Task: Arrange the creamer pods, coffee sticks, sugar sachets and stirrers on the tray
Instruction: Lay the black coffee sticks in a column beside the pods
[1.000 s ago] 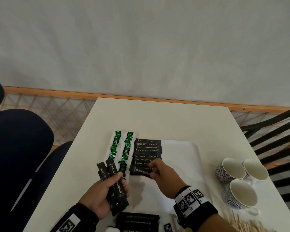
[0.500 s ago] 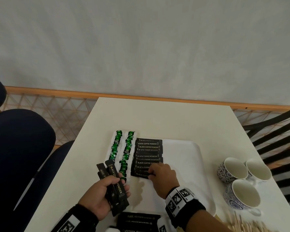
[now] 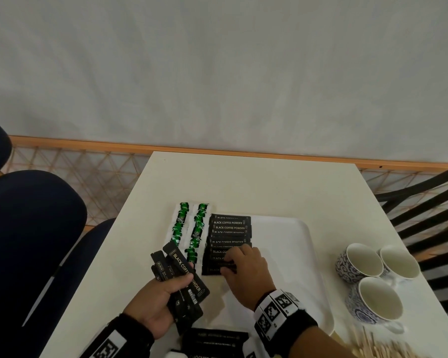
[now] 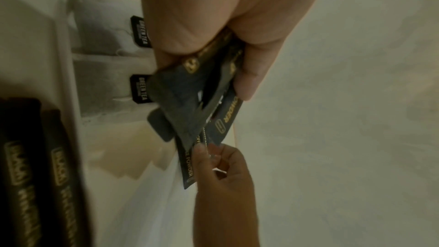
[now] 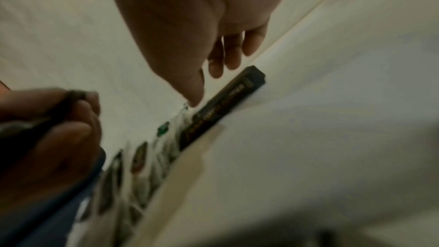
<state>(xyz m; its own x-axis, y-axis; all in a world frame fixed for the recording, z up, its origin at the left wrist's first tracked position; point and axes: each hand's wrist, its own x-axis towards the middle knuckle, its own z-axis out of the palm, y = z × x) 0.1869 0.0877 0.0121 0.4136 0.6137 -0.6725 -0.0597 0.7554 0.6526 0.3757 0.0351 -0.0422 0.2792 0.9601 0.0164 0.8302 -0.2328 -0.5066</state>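
White bench at lower centre carries the tray (image 3: 305, 244), where the right hand (image 3: 246, 272) rests loose fingertips on the coffee sticks (image 3: 229, 236), best nudged flush, while the left hand (image 3: 158, 303) grips a spare bundle (image 3: 184, 282).

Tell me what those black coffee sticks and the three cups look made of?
Coffee sticks: thin plastic or foil film, likely; matte black, printed lettering, flat crimped ends. Cups: probably glazed ceramic; glossy white inside, blue pattern outside.
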